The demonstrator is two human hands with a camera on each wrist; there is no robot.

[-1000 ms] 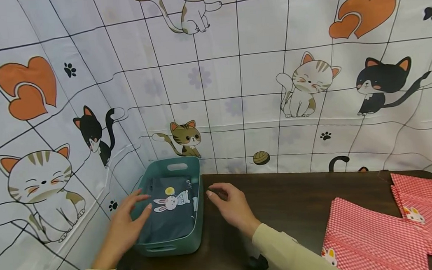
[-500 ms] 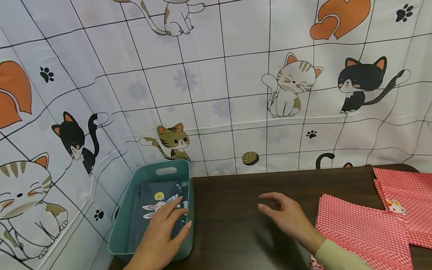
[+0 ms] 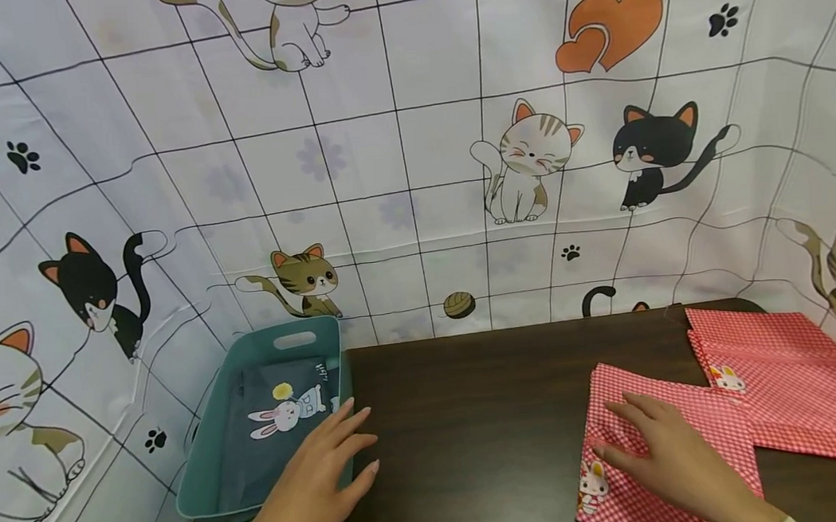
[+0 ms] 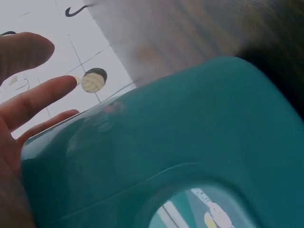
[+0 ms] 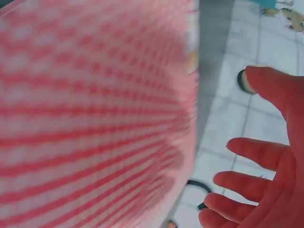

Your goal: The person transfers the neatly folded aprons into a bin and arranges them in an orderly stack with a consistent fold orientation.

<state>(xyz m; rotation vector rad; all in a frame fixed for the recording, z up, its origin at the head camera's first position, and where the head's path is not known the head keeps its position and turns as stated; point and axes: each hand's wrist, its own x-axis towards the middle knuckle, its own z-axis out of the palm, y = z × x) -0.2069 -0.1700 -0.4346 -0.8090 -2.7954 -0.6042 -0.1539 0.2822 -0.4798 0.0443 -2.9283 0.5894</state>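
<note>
At the left of the head view stands a teal plastic basket (image 3: 209, 433) with a dark blue folded cloth (image 3: 275, 453) inside, printed with a white rabbit. My left hand (image 3: 316, 479) is over the basket's near right edge, its fingers spread and holding nothing. The basket wall (image 4: 156, 128) fills much of the left wrist view; whether the hand touches it I cannot tell. My right hand (image 3: 670, 461) hovers over or rests on a red-and-white checked cloth (image 3: 613, 393) with a rabbit patch. Its fingers are spread with nothing in them.
A second red checked cloth (image 3: 791, 374) lies at the back right, overlapping the first one's edge. The dark brown table (image 3: 463, 418) stretches between basket and cloths. A white hanging (image 3: 441, 164) printed with cats encloses the back and sides.
My right hand has moved right, from beside the basket to above the nearer checked cloth. The left hand has shifted toward the basket's right side. The head view has turned right.
</note>
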